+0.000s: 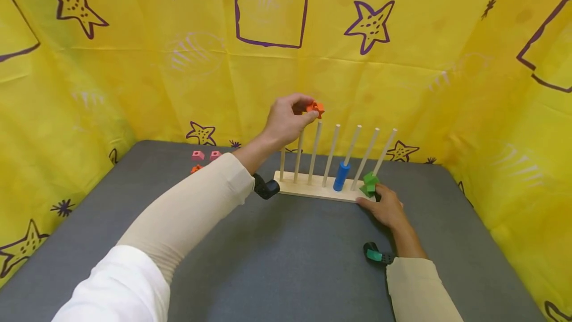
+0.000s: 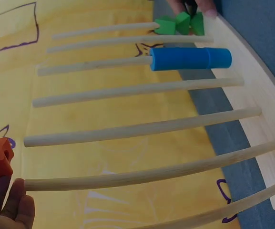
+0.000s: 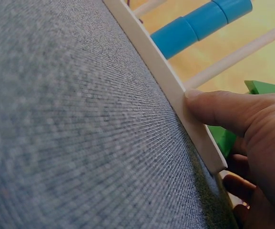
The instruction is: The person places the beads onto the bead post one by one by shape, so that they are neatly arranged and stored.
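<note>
My left hand [image 1: 286, 119] pinches an orange star-shaped block [image 1: 316, 109] between thumb and fingers, high over the wooden peg rack [image 1: 304, 190]. In the left wrist view, that block [image 2: 0, 160] is just off the peg tips, its hole partly showing. At the rack's right end, my right hand [image 1: 387, 206] grips the base, thumb on the front edge and fingers curled behind. Green blocks [image 1: 369, 185] sit on the rightmost peg, partly covered by that hand in the right wrist view. Blue cylinders [image 3: 199, 26] are stacked on another peg. The leftmost pegs [image 1: 283, 163] are bare.
Pink blocks [image 1: 198, 155] and another orange block [image 1: 196, 168] lie on the grey table [image 1: 286, 257], left of the rack beyond my left forearm. A yellow patterned curtain [image 1: 286, 78] rises behind the table and along both sides.
</note>
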Motion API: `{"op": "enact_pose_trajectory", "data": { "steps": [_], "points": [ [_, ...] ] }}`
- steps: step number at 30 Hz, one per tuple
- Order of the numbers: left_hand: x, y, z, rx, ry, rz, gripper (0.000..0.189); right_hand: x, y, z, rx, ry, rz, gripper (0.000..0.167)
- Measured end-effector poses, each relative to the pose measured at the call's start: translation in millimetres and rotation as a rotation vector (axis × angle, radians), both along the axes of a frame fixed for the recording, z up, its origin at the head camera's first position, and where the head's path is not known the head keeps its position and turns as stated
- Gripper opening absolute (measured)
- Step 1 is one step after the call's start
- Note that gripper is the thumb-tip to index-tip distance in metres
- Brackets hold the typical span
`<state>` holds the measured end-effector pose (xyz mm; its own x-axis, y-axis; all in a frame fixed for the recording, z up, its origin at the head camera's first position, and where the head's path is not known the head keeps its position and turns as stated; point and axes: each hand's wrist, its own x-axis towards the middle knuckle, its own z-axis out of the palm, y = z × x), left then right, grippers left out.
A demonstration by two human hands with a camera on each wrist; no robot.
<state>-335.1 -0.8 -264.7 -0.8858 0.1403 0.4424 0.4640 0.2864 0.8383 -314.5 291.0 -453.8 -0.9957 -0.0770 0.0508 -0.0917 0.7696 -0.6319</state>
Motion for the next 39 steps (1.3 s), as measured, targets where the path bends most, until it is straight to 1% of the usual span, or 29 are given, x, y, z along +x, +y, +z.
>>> {"op": "enact_pose_trajectory", "data": {
  "steps": [4,8,12,15,19,23,32,39],
  "points": [
    [-1.9,5.1,-2.5,-0.026,0.013,0.005,0.026,-0.1,0.2,1.0,0.000,0.006,0.001,0.057],
    [-3.2,10.5,-6.4,-0.028,0.001,-0.018,0.024,0.5,0.5,1.8,0.011,0.000,-0.002,0.059],
    [-4.9,14.3,-11.7,-0.040,-0.013,-0.018,0.025,0.4,0.8,1.5,0.018,-0.008,-0.003,0.060],
    [-5.5,15.8,-16.5,-0.042,-0.013,-0.015,0.030,-0.4,0.7,0.9,0.019,-0.008,-0.003,0.062],
    [-5.3,16.3,-24.8,-0.026,-0.004,-0.003,0.038,-2.2,0.7,0.0,0.017,0.003,-0.001,0.062],
    [-5.3,16.8,-34.8,0.010,-0.009,0.007,0.047,-3.0,0.8,-0.5,0.016,0.007,-0.004,0.060],
    [-6.2,18.7,-56.5,0.112,-0.060,0.031,0.060,-1.7,0.2,0.6,0.014,-0.003,-0.005,0.065],
    [-4.1,17.5,-73.1,0.134,-0.123,0.040,0.060,-2.6,0.6,-0.3,0.011,0.005,0.000,0.062]
  ]
}}
